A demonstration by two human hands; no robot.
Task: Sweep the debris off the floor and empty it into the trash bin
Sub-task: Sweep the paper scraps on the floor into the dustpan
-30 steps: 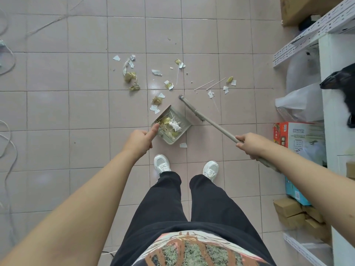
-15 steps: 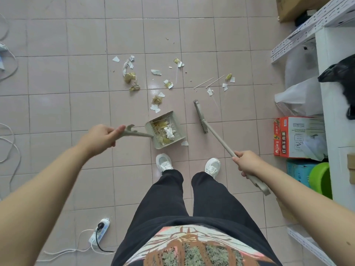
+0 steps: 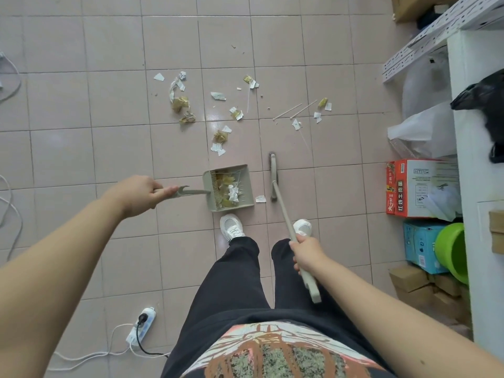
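My left hand [image 3: 141, 193] grips the handle of a beige dustpan [image 3: 245, 175] that lies just ahead of my left shoe. Yellow and white scraps sit inside the pan. My right hand [image 3: 306, 252] holds the beige handle of a broom [image 3: 273, 173], whose head rests on the tiles right of the pan. Paper scraps, yellow wrappers and thin sticks, the debris [image 3: 231, 113], are scattered on the pink floor beyond the pan. One white scrap [image 3: 260, 198] lies between pan and broom. A green bin [image 3: 451, 252] shows at the right edge.
White shelving [image 3: 474, 159] lines the right side, with a red carton [image 3: 420, 188], a blue box [image 3: 418, 245], brown boxes and plastic bags beside it. A power strip [image 3: 141, 324] with cables lies on the floor at lower left. More cables run along the left edge.
The dustpan swung from pointing up-left to lying with its handle out to the left, as my left hand moved left. The broom head drew back toward my feet and turned almost straight.
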